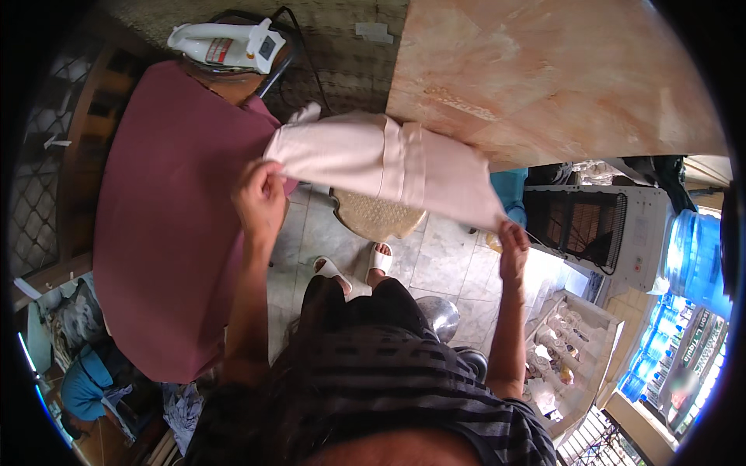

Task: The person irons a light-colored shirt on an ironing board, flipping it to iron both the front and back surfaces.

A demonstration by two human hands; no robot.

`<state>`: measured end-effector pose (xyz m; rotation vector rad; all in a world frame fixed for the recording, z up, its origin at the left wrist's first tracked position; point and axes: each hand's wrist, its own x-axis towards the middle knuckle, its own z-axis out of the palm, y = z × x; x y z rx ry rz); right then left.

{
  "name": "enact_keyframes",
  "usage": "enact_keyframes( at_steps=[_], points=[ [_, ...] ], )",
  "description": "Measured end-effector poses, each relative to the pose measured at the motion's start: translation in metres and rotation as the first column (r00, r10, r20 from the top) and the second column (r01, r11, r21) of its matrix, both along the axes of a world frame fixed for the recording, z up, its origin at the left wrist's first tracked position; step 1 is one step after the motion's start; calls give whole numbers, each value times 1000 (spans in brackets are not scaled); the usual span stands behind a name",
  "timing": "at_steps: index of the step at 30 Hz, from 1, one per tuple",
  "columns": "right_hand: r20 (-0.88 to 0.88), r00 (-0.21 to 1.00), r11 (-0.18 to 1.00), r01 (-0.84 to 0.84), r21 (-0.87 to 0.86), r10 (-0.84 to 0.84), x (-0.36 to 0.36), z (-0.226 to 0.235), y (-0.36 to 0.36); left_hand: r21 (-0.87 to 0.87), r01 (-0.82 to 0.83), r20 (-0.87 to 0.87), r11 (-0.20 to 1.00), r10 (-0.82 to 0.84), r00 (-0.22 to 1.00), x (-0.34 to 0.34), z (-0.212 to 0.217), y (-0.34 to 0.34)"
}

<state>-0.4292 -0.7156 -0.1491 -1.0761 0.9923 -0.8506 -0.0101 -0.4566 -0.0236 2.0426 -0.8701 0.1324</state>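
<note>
A pale pink cloth garment (350, 159) hangs stretched in the air between my two hands, with a stitched band running across its middle. My left hand (263, 194) pinches its left corner, just by the edge of the ironing board (167, 217) with a maroon cover. At the right end my right hand (513, 245) grips the opposite corner with its fingers closed. Which garment it is I cannot tell. A white clothes iron (229, 45) rests at the far end of the board, away from both hands.
Beyond the garment stands a large marbled tan panel (559, 78). A low patterned stool (377, 217) is under the cloth. To the right are a dark-fronted white appliance (587, 225), blue water jugs (699, 256) and a pale crate (571, 357). Crumpled clothes (85, 380) lie at left.
</note>
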Motion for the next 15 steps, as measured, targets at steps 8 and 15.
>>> enact_keyframes(
  at_steps=[8, 15],
  points=[
    [-359, 922, 975, -72, 209, 145, -26, -132, 43, 160, -76, -811, 984, 175, 558, -32, -244, 71],
    [-284, 959, 977, 43, 209, 18, 50, -61, -29, -503, -310, -845, 807, -384, 372, 20, -297, -8]
  ],
)
